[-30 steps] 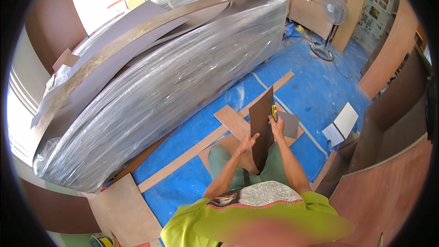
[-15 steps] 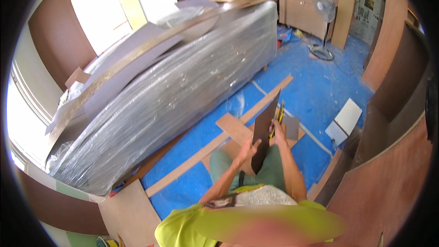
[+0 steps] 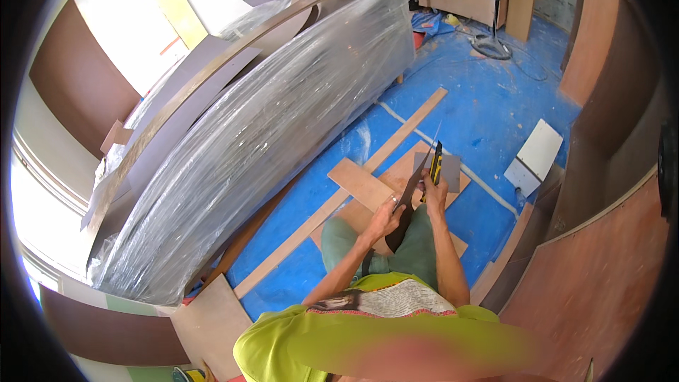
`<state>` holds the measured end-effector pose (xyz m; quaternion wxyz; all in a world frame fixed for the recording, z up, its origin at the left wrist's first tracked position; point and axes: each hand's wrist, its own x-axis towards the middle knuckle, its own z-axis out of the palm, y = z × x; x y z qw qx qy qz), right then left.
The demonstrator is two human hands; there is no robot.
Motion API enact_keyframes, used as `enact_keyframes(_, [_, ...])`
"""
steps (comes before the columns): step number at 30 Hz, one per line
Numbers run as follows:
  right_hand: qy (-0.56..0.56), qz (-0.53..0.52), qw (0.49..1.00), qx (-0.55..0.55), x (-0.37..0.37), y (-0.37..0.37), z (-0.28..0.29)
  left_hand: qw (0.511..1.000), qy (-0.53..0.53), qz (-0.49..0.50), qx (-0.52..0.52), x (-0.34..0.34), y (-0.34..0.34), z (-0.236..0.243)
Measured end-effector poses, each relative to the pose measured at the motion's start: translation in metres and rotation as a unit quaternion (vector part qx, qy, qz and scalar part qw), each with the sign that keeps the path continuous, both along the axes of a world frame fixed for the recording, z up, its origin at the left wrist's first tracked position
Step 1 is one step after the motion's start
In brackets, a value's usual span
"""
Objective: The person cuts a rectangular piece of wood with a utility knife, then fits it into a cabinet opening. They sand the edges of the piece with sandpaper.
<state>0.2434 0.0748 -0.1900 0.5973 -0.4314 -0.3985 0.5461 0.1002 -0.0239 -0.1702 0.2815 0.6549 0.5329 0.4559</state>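
A thin dark brown sheet (image 3: 402, 232) stands between my knees, turned nearly edge-on. My left hand (image 3: 384, 219) is closed on its left side, partway up. In my right hand (image 3: 434, 192) is a yellow and black utility knife (image 3: 436, 161), its tip pointing up and away from me. Fingers of that hand also come against the sheet's right edge; whether they grip it too I cannot tell. Beneath and beyond the sheet lie a light wood board (image 3: 362, 182) and a small grey piece (image 3: 447, 172).
A long stack wrapped in clear plastic (image 3: 283, 120) fills the left. Blue sheeting (image 3: 481, 120) covers the floor, with a long wood strip (image 3: 290, 258) across it. A standing fan (image 3: 493, 46), a white panel (image 3: 539, 147) and brown cabinet parts (image 3: 608, 148) are ahead and right. People stand far off.
The dark sheet has turned from showing its broad face to nearly edge-on. Both hands stay on or beside it, the knife still in the right. My view has tipped downward.
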Motion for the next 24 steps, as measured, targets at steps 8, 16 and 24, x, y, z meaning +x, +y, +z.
enact_keyframes(8, [0.080, 0.028, 0.996, 0.000, 0.012, -0.016, -0.001, 0.999, 0.020, -0.015, 0.028, 0.005, -0.015, 0.000])
enact_keyframes(16, [0.049, 0.025, 0.998, -0.033, 0.008, -0.041, 0.016, 0.999, 0.003, -0.030, 0.023, 0.001, -0.038, -0.002])
enact_keyframes(24, [-0.053, -0.022, 0.998, -0.008, 0.014, -0.070, 0.039, 0.994, 0.025, -0.076, 0.074, -0.003, -0.064, 0.021])
